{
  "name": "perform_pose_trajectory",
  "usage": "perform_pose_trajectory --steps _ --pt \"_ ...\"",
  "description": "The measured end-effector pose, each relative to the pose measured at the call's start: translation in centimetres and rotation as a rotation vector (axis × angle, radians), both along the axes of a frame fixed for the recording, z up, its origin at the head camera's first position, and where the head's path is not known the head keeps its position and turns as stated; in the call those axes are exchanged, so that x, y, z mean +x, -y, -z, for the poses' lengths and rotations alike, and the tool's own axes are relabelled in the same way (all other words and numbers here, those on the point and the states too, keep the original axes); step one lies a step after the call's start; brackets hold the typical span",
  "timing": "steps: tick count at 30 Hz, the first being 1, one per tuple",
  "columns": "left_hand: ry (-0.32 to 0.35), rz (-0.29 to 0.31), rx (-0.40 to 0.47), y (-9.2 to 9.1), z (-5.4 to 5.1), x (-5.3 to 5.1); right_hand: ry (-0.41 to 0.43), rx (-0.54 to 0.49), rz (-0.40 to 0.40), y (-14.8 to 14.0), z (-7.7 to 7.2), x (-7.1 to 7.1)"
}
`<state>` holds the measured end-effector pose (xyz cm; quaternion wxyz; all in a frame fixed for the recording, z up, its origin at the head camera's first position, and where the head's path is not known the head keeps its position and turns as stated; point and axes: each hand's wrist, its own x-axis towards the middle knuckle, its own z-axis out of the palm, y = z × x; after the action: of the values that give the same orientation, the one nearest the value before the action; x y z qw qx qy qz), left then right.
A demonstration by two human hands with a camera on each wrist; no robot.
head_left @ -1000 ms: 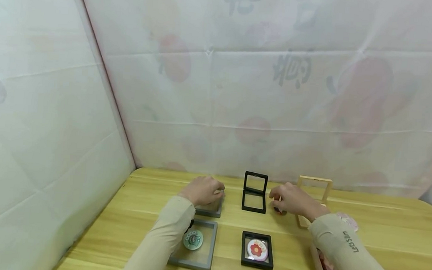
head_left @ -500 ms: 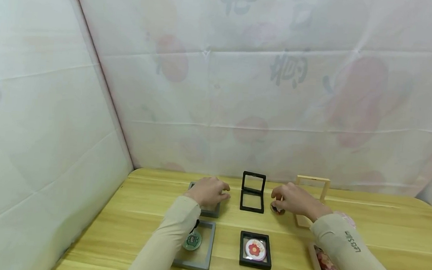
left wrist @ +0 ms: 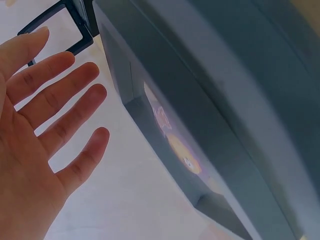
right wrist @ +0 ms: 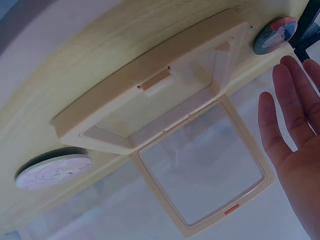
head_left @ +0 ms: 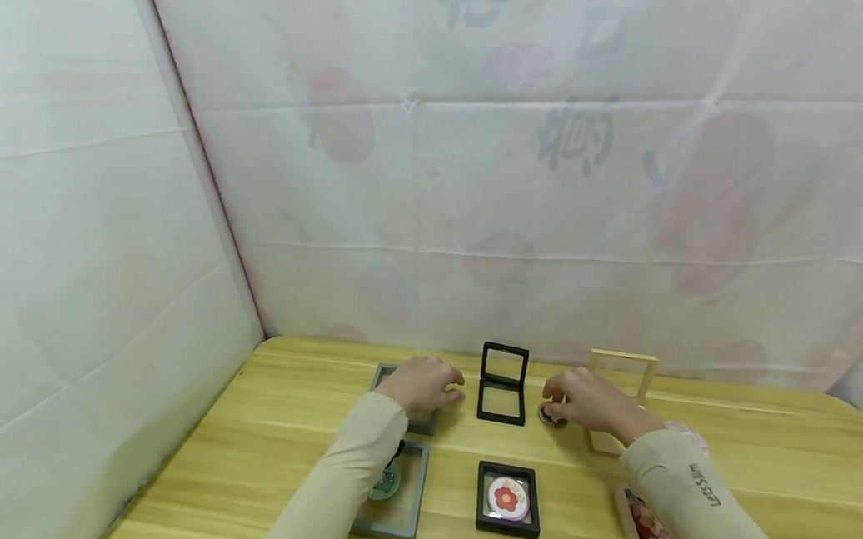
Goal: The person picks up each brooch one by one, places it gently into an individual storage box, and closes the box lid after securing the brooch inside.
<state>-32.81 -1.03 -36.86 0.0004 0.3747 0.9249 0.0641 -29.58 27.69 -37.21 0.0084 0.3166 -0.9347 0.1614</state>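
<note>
My left hand [head_left: 425,384] hovers beside a grey display case [head_left: 424,428], its fingers straight and spread. In the left wrist view a round badge with a cartoon print [left wrist: 182,152] shows inside that grey case. Between the hands stands a small black display case [head_left: 501,419] with its lid up. To the right, my right hand [head_left: 589,400] is just above a round badge with dark and red colours [right wrist: 276,35], which lies on the table. The fingers of this hand are extended, and the right wrist view shows them apart from the badge.
A cream display case [right wrist: 155,80] with its lid raised stands by the right forearm, a pink round badge [right wrist: 55,171] beside it. Nearer are a grey case [head_left: 408,502] with a green badge, a black case [head_left: 533,510] with a flower badge, and a pinkish case [head_left: 627,525].
My left hand has moved right, off the grey case toward the open black case. The right hand has stayed nearly in place, with more of the badge showing beneath its fingers.
</note>
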Motion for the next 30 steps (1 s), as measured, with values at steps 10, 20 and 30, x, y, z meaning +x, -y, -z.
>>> perform_pose_trajectory --steps 10,20,30 --pt "0.020 0.000 -0.021 -0.9 0.5 0.0 -0.005 0.002 0.044 -0.4 0.7 0.0" --pt "-0.028 0.057 -0.024 -1.0 1.0 0.3 0.014 0.015 0.094 0.2 0.9 0.3" --pt "-0.067 0.057 -0.128 -1.2 1.4 0.3 0.019 0.024 0.102 0.6 1.3 0.2"
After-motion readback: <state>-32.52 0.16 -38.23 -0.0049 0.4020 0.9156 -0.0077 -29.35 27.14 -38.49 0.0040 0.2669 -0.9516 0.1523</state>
